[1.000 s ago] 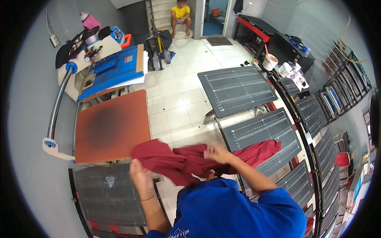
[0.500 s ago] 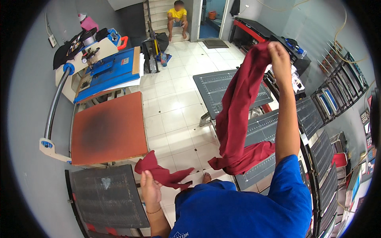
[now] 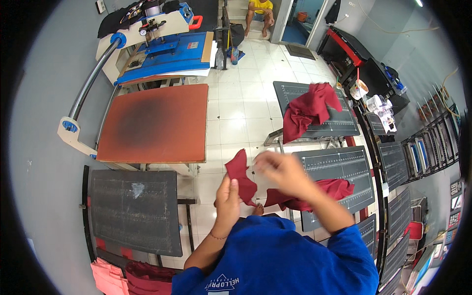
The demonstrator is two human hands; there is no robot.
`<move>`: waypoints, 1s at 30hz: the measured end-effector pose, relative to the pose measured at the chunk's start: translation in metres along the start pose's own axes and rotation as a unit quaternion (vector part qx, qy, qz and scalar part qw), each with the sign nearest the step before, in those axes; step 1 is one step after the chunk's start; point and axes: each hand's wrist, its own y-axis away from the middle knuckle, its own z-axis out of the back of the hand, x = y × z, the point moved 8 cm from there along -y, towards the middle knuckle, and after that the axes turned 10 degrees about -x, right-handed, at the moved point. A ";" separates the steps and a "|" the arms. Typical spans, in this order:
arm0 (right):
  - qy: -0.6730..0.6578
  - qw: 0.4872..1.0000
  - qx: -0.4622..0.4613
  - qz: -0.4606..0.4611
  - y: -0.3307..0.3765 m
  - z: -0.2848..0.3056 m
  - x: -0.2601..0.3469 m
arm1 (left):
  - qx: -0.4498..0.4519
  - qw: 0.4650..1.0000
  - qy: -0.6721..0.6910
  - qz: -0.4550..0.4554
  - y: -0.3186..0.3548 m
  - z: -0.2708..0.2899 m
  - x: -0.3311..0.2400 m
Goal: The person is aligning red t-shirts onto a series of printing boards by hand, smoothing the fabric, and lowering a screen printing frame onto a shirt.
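Observation:
My left hand (image 3: 228,199) pinches a small maroon fabric piece (image 3: 240,173) between thumb and fingers, its pointed end sticking up. To the right of that piece is my right hand (image 3: 280,171), slightly blurred, its fingers stretched leftward with no cloth seen in them. A crumpled maroon cloth (image 3: 310,110) lies on the farther dark gridded platen (image 3: 290,89), one corner hanging past its left edge. Another maroon cloth (image 3: 337,189) spreads over the nearer gridded platen (image 3: 314,157), partly hidden behind my right forearm.
A blue and cream heat press (image 3: 167,51) stands at the far left, behind an orange-brown pad (image 3: 162,123). A worn dark platen (image 3: 135,211) is nearer. Folded pink fabric (image 3: 108,278) sits lower left. Cups (image 3: 359,89) stand at right; a person (image 3: 260,12) sits on stairs.
My right hand has come down and left from high on the right, letting go of the long maroon cloth, now on the far platen. My left hand has moved right with its piece.

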 end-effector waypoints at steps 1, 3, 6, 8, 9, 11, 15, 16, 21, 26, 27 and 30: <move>-0.003 0.999 -0.031 -0.018 0.014 -0.021 0.005 | 0.014 0.999 -0.027 -0.011 0.002 -0.007 0.000; 0.025 0.996 -0.070 -0.050 0.024 -0.037 0.005 | 0.030 0.998 -0.035 -0.040 0.009 -0.023 -0.012; 0.100 0.985 -0.104 -0.095 0.033 -0.039 -0.002 | 0.048 0.998 -0.035 0.033 0.011 -0.016 0.013; 0.112 0.978 -0.124 -0.122 0.040 -0.036 -0.007 | 0.076 0.993 -0.071 0.051 0.017 -0.020 0.014; 0.117 0.976 -0.137 -0.125 0.043 -0.033 -0.007 | 0.090 0.990 -0.095 0.053 0.017 -0.019 0.017; 0.135 0.970 -0.165 -0.116 0.051 -0.026 -0.009 | 0.105 0.988 -0.110 0.038 0.020 -0.024 0.019; 0.049 0.960 -0.227 -0.158 0.073 -0.012 -0.029 | 0.111 0.989 -0.084 0.043 0.021 -0.033 0.030; 0.018 0.955 -0.240 -0.176 0.080 -0.008 -0.034 | 0.113 0.988 -0.081 0.062 0.020 -0.032 0.037; -0.067 0.926 -0.297 -0.225 0.111 0.005 -0.053 | 0.119 0.989 -0.020 0.089 0.021 -0.049 0.042; -0.090 0.912 -0.333 -0.223 0.126 0.025 -0.061 | 0.148 0.984 -0.037 0.096 0.033 -0.070 0.046; -0.110 0.908 -0.338 -0.220 0.127 0.028 -0.062 | 0.155 0.983 -0.041 0.094 0.034 -0.073 0.048; -0.140 0.902 -0.328 -0.244 0.132 0.041 -0.063 | 0.161 0.981 -0.056 0.090 0.038 -0.083 0.051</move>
